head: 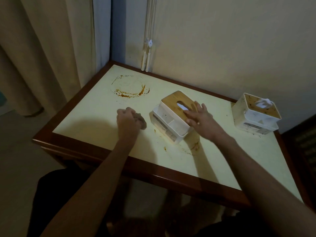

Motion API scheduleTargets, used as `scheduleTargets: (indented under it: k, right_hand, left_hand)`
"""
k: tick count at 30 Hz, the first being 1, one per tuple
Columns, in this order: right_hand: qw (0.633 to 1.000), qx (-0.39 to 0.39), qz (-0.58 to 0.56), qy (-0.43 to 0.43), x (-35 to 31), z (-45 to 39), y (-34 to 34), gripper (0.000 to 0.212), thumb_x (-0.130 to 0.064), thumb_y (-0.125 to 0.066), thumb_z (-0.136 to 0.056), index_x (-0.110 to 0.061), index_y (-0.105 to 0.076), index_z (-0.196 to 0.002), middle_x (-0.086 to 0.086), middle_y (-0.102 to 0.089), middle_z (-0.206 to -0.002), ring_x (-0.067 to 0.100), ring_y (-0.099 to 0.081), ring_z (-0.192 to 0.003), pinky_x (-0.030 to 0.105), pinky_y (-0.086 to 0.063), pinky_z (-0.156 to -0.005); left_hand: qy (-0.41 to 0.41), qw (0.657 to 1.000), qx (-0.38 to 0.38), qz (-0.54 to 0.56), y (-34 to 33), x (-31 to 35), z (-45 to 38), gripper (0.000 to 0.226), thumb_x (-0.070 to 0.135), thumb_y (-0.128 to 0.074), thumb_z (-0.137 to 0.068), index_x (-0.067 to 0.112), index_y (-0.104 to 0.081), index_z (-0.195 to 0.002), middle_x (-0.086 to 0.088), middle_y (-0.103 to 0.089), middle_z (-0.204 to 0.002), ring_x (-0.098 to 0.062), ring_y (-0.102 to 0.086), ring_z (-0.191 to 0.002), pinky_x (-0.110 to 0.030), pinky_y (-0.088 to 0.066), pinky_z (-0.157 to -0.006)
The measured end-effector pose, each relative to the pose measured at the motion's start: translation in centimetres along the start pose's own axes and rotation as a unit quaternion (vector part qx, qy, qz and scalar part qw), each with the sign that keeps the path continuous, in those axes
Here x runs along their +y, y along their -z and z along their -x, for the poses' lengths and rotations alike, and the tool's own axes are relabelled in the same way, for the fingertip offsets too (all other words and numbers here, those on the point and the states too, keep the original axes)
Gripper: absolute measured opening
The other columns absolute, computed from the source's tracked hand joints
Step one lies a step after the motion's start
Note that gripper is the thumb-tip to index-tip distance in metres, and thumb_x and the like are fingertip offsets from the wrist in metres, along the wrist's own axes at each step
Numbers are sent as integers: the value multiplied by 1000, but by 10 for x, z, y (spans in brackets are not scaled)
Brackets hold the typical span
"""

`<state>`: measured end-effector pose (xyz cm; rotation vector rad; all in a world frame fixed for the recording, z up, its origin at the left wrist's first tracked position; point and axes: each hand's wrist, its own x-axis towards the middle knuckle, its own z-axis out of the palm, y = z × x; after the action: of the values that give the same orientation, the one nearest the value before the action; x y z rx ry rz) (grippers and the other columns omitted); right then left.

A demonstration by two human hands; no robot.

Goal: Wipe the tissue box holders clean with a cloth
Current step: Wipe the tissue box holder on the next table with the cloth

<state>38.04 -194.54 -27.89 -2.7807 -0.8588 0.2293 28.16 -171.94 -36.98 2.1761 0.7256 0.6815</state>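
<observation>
The right hand [196, 115] lies flat, fingers straight, on the nearer tissue box holder [172, 117] mid-table, seemingly to steady it, while the left hand [127, 121] clenches the bunched cloth [142, 122] just beside it, ready to wipe; the second holder [255, 115] waits far right

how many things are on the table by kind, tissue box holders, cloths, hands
White tissue box holders with wooden lids: 2, one near the middle, one at the right by the wall
Crumpled brown cloths: 1, gripped by the left hand
Hands: 2, the right hand resting on the middle holder's lid
Total: 5
</observation>
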Motion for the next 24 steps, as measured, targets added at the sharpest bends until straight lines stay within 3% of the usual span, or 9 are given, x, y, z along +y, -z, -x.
scheduleTargets:
  k: [3,6,8,10,13,15,18,21,24]
  right_hand:
    - [998,52,-25,3,-11,17,-19,58,-47,-48,-94,-31,-31,-147,5,1,-159,27,9,-146,54,-7,-115]
    - [994,97,-44,-28,-12,28,-37,79,-55,-58,-85,-35,-17,-150,2,18,-158,28,18,-145,55,-4,-114]
    - [985,111,-102,-86,-11,34,-47,91,-56,-64,-79,-37,-12,-150,-2,27,-156,30,18,-144,56,-6,-114]
    - [967,101,-193,-131,-9,39,-53,97,-55,-70,-73,-37,-13,-150,-5,28,-155,29,7,-147,54,-17,-113]
    - [955,58,-262,-123,-5,43,-59,114,-47,-80,-66,-38,-2,-149,-6,21,-157,24,-8,-147,44,-26,-113]
    - [952,62,-275,-119,-2,41,-62,119,-40,-83,-66,-38,2,-148,-7,10,-159,22,-18,-145,42,-31,-111]
    - [949,79,-276,-129,4,41,-59,113,-35,-82,-70,-37,-1,-148,-2,-14,-158,24,-37,-136,46,-43,-104]
    - [947,65,-290,-124,14,45,-43,107,-35,-81,-71,-35,-8,-148,2,-25,-155,24,-40,-132,47,-47,-100]
    - [943,72,-306,-114,23,42,-18,95,-38,-80,-72,-32,-21,-146,-2,-41,-144,17,-45,-124,42,-49,-97]
  left_hand:
    - [-46,996,-35,-64,2,16,-12,52,6,-63,-64,6,-57,-115,-19,-43,-123,-31,-46,-106,-47,-54,-75]
    - [-35,980,-185,-64,14,47,-17,70,4,-63,-76,21,-40,-139,-4,-34,-143,-23,-34,-127,-35,-38,-88]
    - [-16,966,-254,-44,12,54,-21,69,8,-62,-83,23,-34,-145,1,-42,-144,-15,-42,-119,-21,-38,-83]
    - [-38,956,-291,-24,10,52,-24,58,12,-63,-85,22,-43,-139,1,-58,-129,-9,-52,-92,-12,-36,-63]
    - [-20,956,-287,58,10,44,-25,48,15,-68,-83,22,-57,-128,3,-67,-104,-6,-60,-70,-11,-47,-47]
    - [0,953,-281,111,10,41,-22,48,19,-74,-79,19,-61,-126,2,-69,-102,-8,-66,-73,-23,-58,-57]
    - [-2,951,-281,129,4,36,-13,57,34,-80,-71,21,-63,-123,3,-70,-107,-14,-68,-94,-38,-58,-79]
    - [30,941,-272,200,-1,40,-7,56,26,-81,-72,15,-62,-123,-4,-69,-112,-13,-68,-94,-33,-58,-80]
    - [49,934,-254,244,1,60,-10,52,26,-79,-75,15,-63,-123,-3,-68,-109,-9,-67,-88,-21,-57,-68]
